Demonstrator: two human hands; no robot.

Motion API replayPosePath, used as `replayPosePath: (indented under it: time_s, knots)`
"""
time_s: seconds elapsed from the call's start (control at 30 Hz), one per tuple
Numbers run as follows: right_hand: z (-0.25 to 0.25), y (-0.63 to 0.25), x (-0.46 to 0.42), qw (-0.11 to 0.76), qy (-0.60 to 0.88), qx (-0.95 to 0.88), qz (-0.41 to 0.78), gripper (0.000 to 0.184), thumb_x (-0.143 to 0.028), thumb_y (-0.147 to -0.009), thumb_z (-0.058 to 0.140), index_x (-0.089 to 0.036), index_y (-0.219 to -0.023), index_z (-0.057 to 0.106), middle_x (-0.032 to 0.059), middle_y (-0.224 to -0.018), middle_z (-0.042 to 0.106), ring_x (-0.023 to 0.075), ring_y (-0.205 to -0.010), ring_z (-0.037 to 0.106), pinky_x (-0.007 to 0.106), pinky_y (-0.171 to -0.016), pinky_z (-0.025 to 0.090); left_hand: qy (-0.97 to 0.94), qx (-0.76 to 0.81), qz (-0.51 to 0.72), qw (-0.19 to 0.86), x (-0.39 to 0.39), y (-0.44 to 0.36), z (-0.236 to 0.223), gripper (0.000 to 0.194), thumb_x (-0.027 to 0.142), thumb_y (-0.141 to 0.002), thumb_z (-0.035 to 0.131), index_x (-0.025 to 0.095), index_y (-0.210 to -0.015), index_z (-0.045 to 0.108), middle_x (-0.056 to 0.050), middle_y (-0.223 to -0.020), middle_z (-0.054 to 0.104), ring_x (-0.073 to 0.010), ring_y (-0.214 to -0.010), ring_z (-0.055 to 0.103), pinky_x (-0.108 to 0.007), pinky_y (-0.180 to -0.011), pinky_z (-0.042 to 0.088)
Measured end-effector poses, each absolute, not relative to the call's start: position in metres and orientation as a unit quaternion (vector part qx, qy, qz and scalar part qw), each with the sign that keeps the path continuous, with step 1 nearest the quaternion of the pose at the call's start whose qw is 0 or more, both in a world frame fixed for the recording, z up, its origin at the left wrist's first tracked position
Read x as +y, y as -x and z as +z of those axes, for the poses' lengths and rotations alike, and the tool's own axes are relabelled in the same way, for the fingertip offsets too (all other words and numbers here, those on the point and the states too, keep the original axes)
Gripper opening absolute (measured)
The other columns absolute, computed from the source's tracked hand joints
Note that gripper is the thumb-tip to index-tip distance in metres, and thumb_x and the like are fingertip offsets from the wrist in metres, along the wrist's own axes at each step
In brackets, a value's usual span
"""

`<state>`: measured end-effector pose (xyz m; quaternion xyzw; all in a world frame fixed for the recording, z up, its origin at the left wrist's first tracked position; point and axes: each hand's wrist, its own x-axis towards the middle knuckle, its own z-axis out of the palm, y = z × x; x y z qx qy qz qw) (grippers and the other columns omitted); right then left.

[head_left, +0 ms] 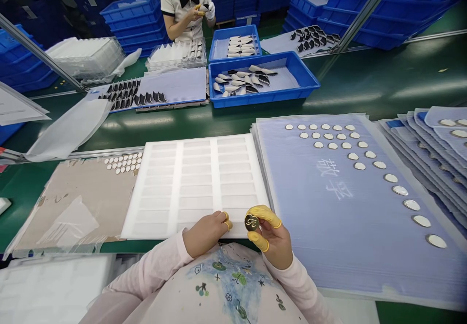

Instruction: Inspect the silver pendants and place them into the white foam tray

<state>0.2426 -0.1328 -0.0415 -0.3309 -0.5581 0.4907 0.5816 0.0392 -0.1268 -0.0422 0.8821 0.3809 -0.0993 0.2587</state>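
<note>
Pinching the gold-lettered round disc (251,222) over the slotted foam tray (216,188)'s near right corner, the right hand (280,247) is risking a drop if its smooth finger cots (268,214) slip; the left hand (206,234) is curling, its hold unclear; the nearer blue bin (262,99) is containing curved, apparently black-and-white pieces (240,82).

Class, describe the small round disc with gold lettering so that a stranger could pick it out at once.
Find the big white foam tray in the middle, then its near right corner, where the right hand is. Between that hand's yellow-covered fingertips is the disc. Its dark face bears gold lettering, whereas the discs lying on the pale blue sheet look plain white.
</note>
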Motion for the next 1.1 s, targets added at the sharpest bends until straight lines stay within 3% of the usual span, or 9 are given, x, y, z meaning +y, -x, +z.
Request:
replayPosePath:
  time_s: [0.23, 0.4, 0.57, 0.7, 0.9, 1.1]
  knots:
    - [-0.04, -0.242, -0.134, 0.586, 0.317, -0.554, 0.499, 0.035, -0.035, -0.086, 0.074, -0.035, -0.121, 0.065, -0.002, -0.071, 0.05, 0.0165, -0.063, 0.052, 0.035, -0.064, 0.052, -0.918, 0.332, -0.031, 0.212, -0.122, -0.028, -0.051, 0.023, 0.006, -0.094, 0.046, 0.019, -0.109, 0.057, -0.009, -0.112, 0.061, -0.0212, -0.097, 0.058, -0.031, -0.081, 0.05]
    - [-0.039, -0.243, -0.134, 0.581, 0.32, -0.562, 0.494, 0.036, -0.036, -0.087, 0.074, -0.036, -0.122, 0.065, 0.0007, -0.08, 0.055, 0.0153, -0.063, 0.052, 0.033, -0.063, 0.05, -0.921, 0.329, 0.103, 0.18, -0.117, -0.02, -0.041, 0.035, 0.007, -0.098, 0.033, 0.021, -0.112, 0.061, -0.009, -0.102, 0.065, -0.0185, -0.088, 0.062, -0.03, -0.078, 0.051]
    - [-0.036, -0.24, -0.13, 0.565, 0.275, -0.569, 0.531, 0.033, -0.042, -0.087, 0.072, -0.031, -0.117, 0.067, 0.0073, -0.095, 0.063, 0.0217, -0.082, 0.06, 0.037, -0.069, 0.054, -0.878, 0.262, 0.351, 0.191, -0.113, -0.024, -0.011, 0.03, 0.008, -0.096, 0.041, 0.025, -0.114, 0.057, -0.005, -0.09, 0.063, -0.014, -0.077, 0.062, -0.024, -0.068, 0.051]
    - [-0.032, -0.236, -0.13, 0.557, 0.238, -0.558, 0.567, 0.036, -0.045, -0.086, 0.072, -0.033, -0.119, 0.067, 0.008, -0.101, 0.063, 0.0251, -0.097, 0.061, 0.041, -0.082, 0.054, -0.842, 0.215, 0.446, 0.215, -0.11, -0.03, 0.003, 0.024, 0.013, -0.098, 0.047, 0.026, -0.117, 0.053, -0.004, -0.089, 0.062, -0.0127, -0.073, 0.062, -0.023, -0.066, 0.053]
    - [-0.023, -0.232, -0.137, 0.542, 0.218, -0.594, 0.553, 0.038, -0.04, -0.087, 0.073, -0.034, -0.123, 0.064, 0.0049, -0.093, 0.063, 0.0192, -0.078, 0.058, 0.034, -0.072, 0.054, -0.793, 0.212, 0.488, 0.297, -0.113, -0.036, 0.002, 0.021, 0.022, -0.101, 0.048, 0.029, -0.121, 0.054, -0.004, -0.092, 0.062, -0.0119, -0.074, 0.063, -0.022, -0.066, 0.055]
    - [-0.012, -0.23, -0.138, 0.546, 0.227, -0.626, 0.508, 0.038, -0.04, -0.09, 0.07, -0.033, -0.126, 0.062, 0.0045, -0.094, 0.063, 0.017, -0.072, 0.057, 0.031, -0.067, 0.053, -0.761, 0.192, 0.529, 0.321, -0.115, -0.041, -0.01, 0.026, 0.019, -0.101, 0.049, 0.027, -0.125, 0.054, -0.006, -0.098, 0.065, -0.0124, -0.083, 0.065, -0.024, -0.072, 0.057]
